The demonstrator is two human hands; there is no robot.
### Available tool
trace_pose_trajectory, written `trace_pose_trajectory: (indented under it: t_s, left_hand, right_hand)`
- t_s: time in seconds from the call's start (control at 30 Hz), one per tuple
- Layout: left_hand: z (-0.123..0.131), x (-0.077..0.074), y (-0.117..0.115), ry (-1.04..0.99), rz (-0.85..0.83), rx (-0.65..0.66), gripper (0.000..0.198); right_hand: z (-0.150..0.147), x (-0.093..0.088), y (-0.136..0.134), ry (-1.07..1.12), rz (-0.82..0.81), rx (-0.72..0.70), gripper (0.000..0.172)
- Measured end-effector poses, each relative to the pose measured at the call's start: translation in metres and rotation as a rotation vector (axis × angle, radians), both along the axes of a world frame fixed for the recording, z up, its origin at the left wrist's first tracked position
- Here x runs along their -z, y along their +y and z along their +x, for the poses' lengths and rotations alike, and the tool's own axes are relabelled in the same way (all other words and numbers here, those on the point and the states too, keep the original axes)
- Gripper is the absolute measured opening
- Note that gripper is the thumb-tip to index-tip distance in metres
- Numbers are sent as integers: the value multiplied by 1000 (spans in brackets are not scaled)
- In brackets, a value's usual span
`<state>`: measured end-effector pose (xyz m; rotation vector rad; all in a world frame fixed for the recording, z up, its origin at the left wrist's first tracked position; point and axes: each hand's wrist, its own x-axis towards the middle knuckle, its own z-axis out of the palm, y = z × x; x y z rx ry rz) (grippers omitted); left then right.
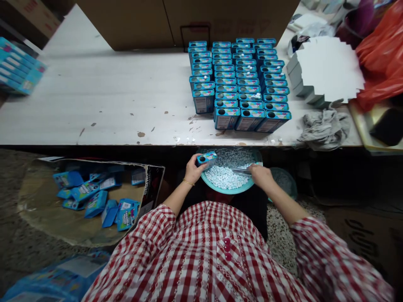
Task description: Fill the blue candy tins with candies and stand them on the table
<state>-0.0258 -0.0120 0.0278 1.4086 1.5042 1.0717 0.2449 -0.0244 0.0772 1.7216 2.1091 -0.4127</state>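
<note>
My left hand [192, 171] grips a small blue candy tin [206, 158] upright, its dark round opening facing up, over the left rim of a teal basin. Small pale blue and white candies [227, 178] fill much of the basin [227, 191], which sits at my lap below the table edge. At the basin's right side, my right hand [262, 176] is closed around a metal scoop [242, 170] whose far end lies at the candies. The scoop's exact shape is partly hidden. On the table ahead, rows of similar blue tins [239, 90] stand close together, a few with candies on top.
A large cardboard box [138, 25] stands behind the tins. To the right are stacked white pieces [329, 69], a grey rag [327, 128] and a red plastic bag [382, 54]. Lower left, an open carton [94, 235] holds several blue packs. Another basin [285, 182] sits beneath the table.
</note>
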Motion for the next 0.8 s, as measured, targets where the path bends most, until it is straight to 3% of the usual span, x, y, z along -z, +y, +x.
trace_pose_trajectory:
  t_s: [0.1,0.17,0.27,0.37,0.5,0.6,0.8]
  left_hand:
    - [-8,11,-1,-72,-8,-74,44]
    - [-11,14,-2,-98,-11,-91,46]
    - [-14,11,-3,-102,-26,-105,46]
    - [-17,6,-5,-92,-18,-83,46]
    - [-16,1,-6,-71,13,-18,44]
    - [-7,-2,-4,-31,20,2,41]
    - [25,-5,2,105,49,140,36]
  right_hand:
    - [-28,54,1,169,-9,144,36]
    - [-46,74,5,237,14,188,35]
    - [-51,86,11,339,30,215,32]
    - [-38,86,12,446,45,221,31]
    - [-12,69,10,637,95,243,27]
    - [6,42,8,784,137,245,25]
    - [8,-28,17,605,147,132,25]
